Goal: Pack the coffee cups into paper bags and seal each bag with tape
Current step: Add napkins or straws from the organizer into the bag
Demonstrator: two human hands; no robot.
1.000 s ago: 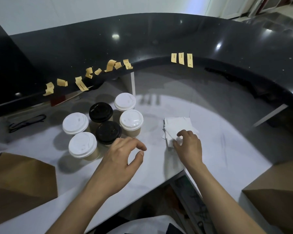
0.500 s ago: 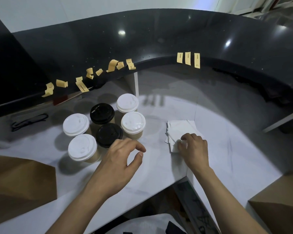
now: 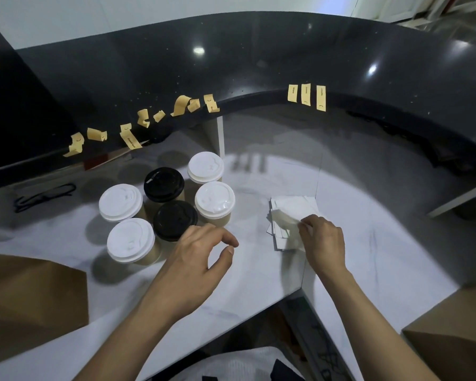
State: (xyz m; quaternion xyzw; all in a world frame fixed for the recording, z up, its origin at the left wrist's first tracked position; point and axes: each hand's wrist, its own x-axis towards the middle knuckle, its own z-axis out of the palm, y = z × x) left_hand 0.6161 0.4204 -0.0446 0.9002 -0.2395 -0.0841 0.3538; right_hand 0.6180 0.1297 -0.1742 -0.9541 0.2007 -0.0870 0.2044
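Several lidded coffee cups stand clustered on the white counter (image 3: 248,281): white-lidded ones (image 3: 130,239) and two with black lids (image 3: 164,184). My left hand (image 3: 197,266) hovers just right of the cluster, fingers curved apart, holding nothing. My right hand (image 3: 323,244) pinches the top sheet of a white napkin stack (image 3: 289,213) and lifts its edge. A brown paper bag (image 3: 30,301) lies flat at the left, another brown bag (image 3: 456,345) at the lower right. Yellow tape strips (image 3: 306,94) hang along the black ledge's edge.
A raised black ledge (image 3: 259,59) curves behind the counter. A black cord (image 3: 43,196) lies at the far left. The counter's front edge cuts in between my arms, with dark floor below.
My right hand has closed on the top napkin and raised its edge off the stack. My left hand has stayed hovering beside the cups.
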